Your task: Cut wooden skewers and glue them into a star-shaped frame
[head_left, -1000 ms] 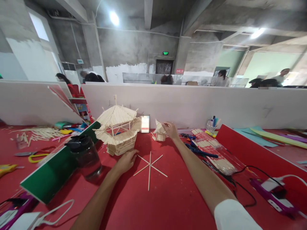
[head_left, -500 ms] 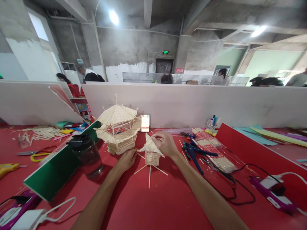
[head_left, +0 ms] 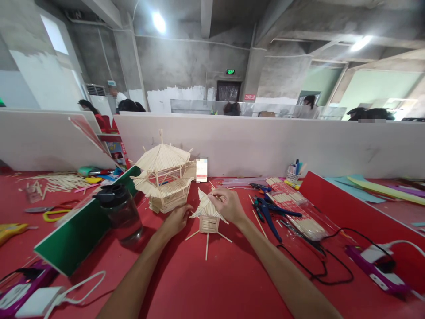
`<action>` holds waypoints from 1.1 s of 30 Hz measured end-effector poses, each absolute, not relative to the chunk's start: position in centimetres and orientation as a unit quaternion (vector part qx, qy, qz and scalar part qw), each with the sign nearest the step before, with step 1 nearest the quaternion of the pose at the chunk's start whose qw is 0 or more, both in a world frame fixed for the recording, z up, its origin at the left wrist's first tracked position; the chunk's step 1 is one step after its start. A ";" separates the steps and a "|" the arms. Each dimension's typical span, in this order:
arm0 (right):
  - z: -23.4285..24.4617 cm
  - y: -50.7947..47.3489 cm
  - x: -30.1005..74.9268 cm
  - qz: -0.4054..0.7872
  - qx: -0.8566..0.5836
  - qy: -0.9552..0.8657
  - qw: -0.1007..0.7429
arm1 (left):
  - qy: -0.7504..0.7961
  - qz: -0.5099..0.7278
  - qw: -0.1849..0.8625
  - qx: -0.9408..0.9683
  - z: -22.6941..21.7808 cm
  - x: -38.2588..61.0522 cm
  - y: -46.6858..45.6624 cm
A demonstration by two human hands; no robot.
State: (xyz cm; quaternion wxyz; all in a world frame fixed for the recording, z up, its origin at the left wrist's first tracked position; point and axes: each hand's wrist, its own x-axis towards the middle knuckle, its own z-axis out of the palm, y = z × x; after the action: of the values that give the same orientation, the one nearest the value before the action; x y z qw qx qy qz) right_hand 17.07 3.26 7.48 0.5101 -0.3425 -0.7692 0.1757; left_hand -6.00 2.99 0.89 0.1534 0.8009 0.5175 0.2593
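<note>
A small hexagonal pavilion of thin wooden sticks has a slatted roof [head_left: 206, 207] over a barred body [head_left: 209, 224]. Several sticks spread outward from its base across the red table [head_left: 212, 283]. My right hand [head_left: 229, 204] is at the roof's right side, its fingers pinched against the slats; whatever lies between the fingertips is too small to make out. Just left of the roof's corner is my left hand [head_left: 176, 220], fingers curled in and fingertips close together, their hold hidden. Behind it rises a larger two-tiered stick pavilion [head_left: 164, 161].
On the left stand a dark water bottle [head_left: 120, 215] and a green board [head_left: 75, 239], with scissors [head_left: 55, 212] beyond. Blue-handled pliers [head_left: 270, 212] and bagged sticks [head_left: 305, 219] lie to the right, near a black cable [head_left: 332, 281]. A white partition [head_left: 259, 141] closes the back.
The small pavilion has shifted slightly toward me and to the left, its roof now showing more of its top. Both hands stay nearly where they were.
</note>
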 end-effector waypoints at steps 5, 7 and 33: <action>7.4 3.4 17.1 0.183 -0.346 -0.765 0.512 | 0.516 0.267 0.157 0.799 0.6 -6.1 3.1; 7.4 3.5 17.1 0.186 -0.351 -0.763 0.510 | 0.515 0.272 0.154 0.798 0.4 -6.2 3.2; 7.7 3.9 17.6 0.205 -0.345 -0.776 0.487 | 0.494 0.228 0.228 0.808 0.6 -6.3 3.0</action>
State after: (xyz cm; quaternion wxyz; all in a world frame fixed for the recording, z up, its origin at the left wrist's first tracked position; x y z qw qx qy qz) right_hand 17.63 3.91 7.72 0.4869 -0.3453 -0.7756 0.2054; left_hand -6.25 3.02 0.61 0.2278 0.8077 0.4937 0.2280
